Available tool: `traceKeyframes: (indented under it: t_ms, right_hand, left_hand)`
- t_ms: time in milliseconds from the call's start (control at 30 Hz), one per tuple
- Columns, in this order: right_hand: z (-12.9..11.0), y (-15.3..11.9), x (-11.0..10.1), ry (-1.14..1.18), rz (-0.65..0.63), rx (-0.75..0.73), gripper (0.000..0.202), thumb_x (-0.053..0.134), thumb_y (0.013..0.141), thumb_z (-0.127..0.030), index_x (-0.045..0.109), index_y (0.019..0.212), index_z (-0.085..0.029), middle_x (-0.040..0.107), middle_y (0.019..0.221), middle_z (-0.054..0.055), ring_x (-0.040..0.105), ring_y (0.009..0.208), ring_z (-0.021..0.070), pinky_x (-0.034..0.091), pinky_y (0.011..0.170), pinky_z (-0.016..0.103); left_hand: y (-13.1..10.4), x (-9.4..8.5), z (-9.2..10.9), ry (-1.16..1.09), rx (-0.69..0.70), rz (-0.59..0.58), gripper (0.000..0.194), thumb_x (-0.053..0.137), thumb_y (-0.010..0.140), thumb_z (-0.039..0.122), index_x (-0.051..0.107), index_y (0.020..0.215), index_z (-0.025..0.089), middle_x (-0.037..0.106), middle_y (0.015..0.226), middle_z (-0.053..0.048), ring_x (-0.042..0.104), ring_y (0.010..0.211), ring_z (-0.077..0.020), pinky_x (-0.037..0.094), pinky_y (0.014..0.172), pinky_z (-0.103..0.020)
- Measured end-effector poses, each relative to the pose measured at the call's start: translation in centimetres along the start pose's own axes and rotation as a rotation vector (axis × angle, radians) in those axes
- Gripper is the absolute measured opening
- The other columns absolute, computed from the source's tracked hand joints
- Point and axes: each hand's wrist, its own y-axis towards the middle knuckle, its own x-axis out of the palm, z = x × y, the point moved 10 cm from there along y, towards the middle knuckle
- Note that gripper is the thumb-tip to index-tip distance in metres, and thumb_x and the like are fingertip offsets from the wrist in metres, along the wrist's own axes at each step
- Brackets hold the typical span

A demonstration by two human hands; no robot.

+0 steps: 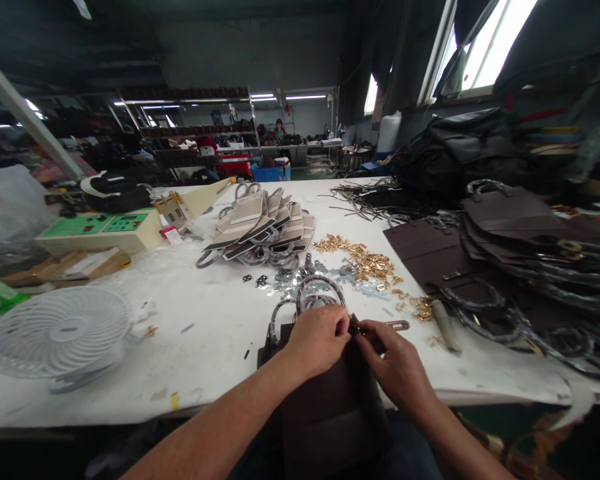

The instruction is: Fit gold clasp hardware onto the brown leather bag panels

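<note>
Okay, far L of the fingers, a white fan (63,330) sits on the white table (215,380), tilted face-up. Just behind it, also well L of the fingers, is a cream box (100,230) w/ a green panel on top. Beyond the fingers & a bit L, a messy pile of beige pieces (245,217) w/ plastic-wrapped handles.

Then the L hand (320,340): fingers curled in, thumb tucked close, right at the top of the dark brown bag (330,427); can't tell if they actually grip it. Bag's directly under both hands, at the near table edge, w/ its wrapped handle (325,279) standing up just past the L fingers. Past that, scattered small metal plates (313,272).

R hand (397,363) is next to the L one, fingertips nearly touching it; thumb & index pinch a dark bit at the bag's upper R edge, exact spot blurry. Beyond the R fingers: a heap of gold bits (373,267), w/ black strips (365,197) farther back. Just R of them, a slotted gold piece (399,325). Farther R, a greyish roll (445,327), then stacked brown bags (510,217).
</note>
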Motion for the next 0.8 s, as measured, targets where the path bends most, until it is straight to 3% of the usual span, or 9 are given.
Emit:
traceKeyframes:
  t_ms: [400,700,800]
  right_hand:
    - [-1.3,1.2,0.0,-0.062,-0.17,-0.047,0.022,0.056,0.092,-0.028,0.072,0.107,-0.029,0.076,0.103,0.0,0.071,0.092,0.0202,0.05,0.083,0.029]
    - [-1.4,2.0,0.1,-0.007,-0.196,0.079,0.015,0.058,0.089,-0.03,0.071,0.094,-0.026,0.075,0.082,-0.002,0.07,0.077,0.0193,0.047,0.071,0.028]
    - [-1.0,2.6,0.1,0.054,-0.182,0.139,0.022,0.063,0.086,-0.033,0.068,0.105,-0.024,0.072,0.072,-0.003,0.068,0.067,0.018,0.047,0.065,0.028]
  left_hand:
    - [-0.3,-0.5,0.5,-0.039,-0.021,0.121,0.017,0.06,0.073,0.009,0.053,0.063,0.021,0.058,0.06,0.006,0.051,0.058,-0.0107,0.029,0.057,-0.025]
    - [-0.6,-1.0,2.3,-0.016,0.148,0.158,0.019,0.053,0.071,0.003,0.051,0.063,0.021,0.058,0.063,0.004,0.053,0.061,-0.0118,0.031,0.06,-0.026]
    - [-0.8,-1.5,2.6,-0.012,0.18,0.156,0.021,0.052,0.071,0.002,0.05,0.063,0.021,0.058,0.064,0.004,0.053,0.062,-0.0126,0.032,0.06,-0.027]
